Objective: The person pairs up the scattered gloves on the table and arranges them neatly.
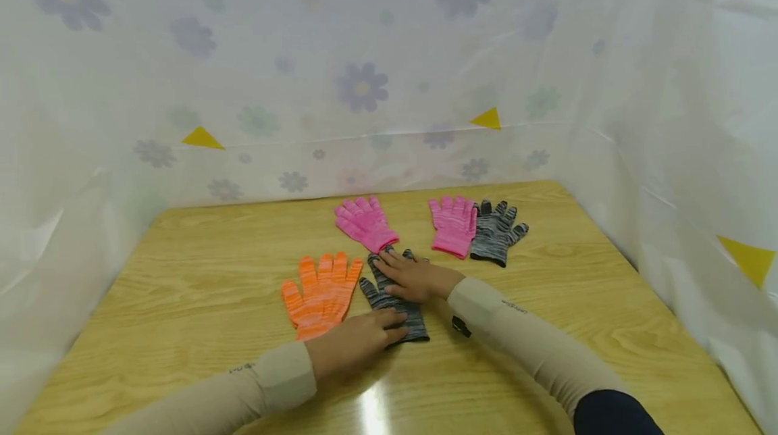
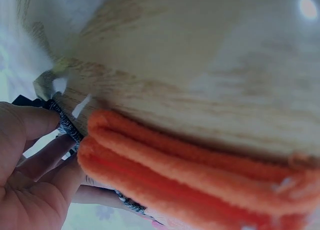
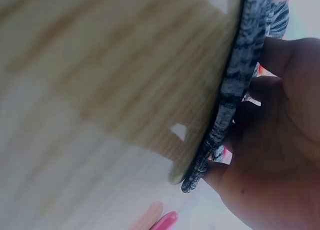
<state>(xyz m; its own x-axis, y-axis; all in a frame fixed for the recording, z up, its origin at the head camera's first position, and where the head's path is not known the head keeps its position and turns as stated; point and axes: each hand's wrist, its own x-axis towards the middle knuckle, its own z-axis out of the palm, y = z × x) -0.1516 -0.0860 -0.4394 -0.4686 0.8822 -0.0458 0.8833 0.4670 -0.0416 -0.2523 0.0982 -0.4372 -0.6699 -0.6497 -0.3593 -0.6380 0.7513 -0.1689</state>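
With my left hand (image 1: 357, 342) and right hand (image 1: 416, 277) resting, fingers extended, on the grey-black knit glove (image 1: 415, 315), just right of the orange knit glove (image 1: 323, 292), I judge it light, soft, limp, best taken by its cuff (image 1: 419, 336).

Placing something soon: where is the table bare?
Bare table: left of the orange glove, right of the far gray glove; a narrow gap parts the pink gloves. Crowded: the middle, with left hand and right hand on the near gray glove.
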